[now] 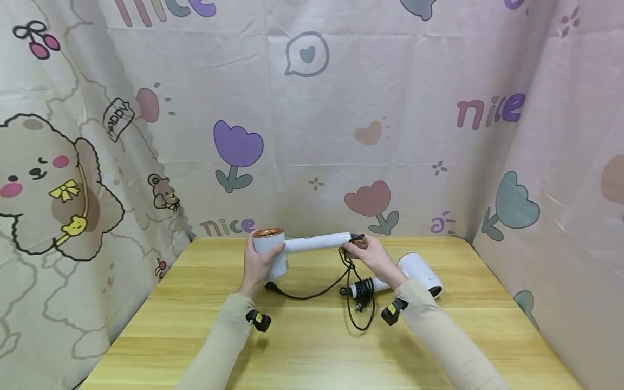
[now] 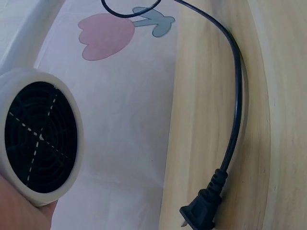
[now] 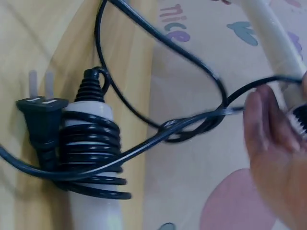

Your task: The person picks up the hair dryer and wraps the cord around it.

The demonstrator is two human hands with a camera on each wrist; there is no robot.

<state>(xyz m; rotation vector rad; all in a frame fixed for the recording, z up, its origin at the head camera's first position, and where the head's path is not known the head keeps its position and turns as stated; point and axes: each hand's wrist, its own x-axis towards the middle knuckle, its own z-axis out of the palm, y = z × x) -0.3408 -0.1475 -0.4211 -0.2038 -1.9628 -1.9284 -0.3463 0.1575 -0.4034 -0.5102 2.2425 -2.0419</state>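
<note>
A white hair dryer (image 1: 317, 243) with a copper-coloured ring at its upper opening is held up above the table, its handle nearly level. My left hand (image 1: 258, 265) grips its barrel, thumb across the front. The dark round grille (image 2: 41, 136) faces the left wrist camera. At the handle's far end, my right hand (image 1: 372, 257) pinches the tip where the black cord (image 1: 302, 298) comes out. That cord hangs in a loose knot, and its two-pin plug (image 2: 201, 211) dangles low, near the tabletop. Some right-hand fingers are cut off in the right wrist view.
On the wooden table (image 1: 302, 346), a second white hair dryer (image 1: 420, 273) lies behind and below the right forearm. Its cord (image 3: 91, 143) is wound round the handle, with a plug (image 3: 41, 115) sticking out beside it. A printed curtain (image 1: 312, 108) encloses the back and sides.
</note>
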